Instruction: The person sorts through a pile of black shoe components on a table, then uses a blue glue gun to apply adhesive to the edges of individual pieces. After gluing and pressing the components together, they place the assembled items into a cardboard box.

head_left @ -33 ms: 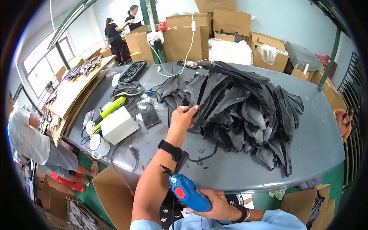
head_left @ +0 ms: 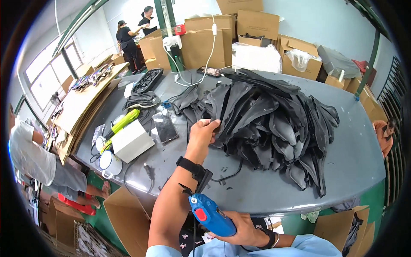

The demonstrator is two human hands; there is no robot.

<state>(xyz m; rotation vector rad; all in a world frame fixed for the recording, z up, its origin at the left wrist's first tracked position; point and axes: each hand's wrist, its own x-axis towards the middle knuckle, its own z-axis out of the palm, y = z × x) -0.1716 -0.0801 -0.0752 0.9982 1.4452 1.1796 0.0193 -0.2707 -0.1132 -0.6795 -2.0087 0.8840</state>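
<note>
A large heap of black and dark grey padded pieces (head_left: 261, 115), curved and strap-like, lies on the grey table (head_left: 342, 145). At its left edge, my left hand (head_left: 202, 136) pinches the border of one piece between thumb and fingers. My right hand (head_left: 242, 229) is wrapped round blue electric scissors (head_left: 212, 216) with a red button, held low by the table's front edge. Their dark hooked blades point up and left, close to my left forearm and apart from the heap.
On the table's left stand a white box (head_left: 132, 141), a white enamel mug (head_left: 110, 162), a yellow-green tool (head_left: 122, 124), a phone (head_left: 166, 127) and cables. Open cartons (head_left: 126, 212) flank the front edge. Co-workers (head_left: 128, 43) stand at the back; others are at both sides.
</note>
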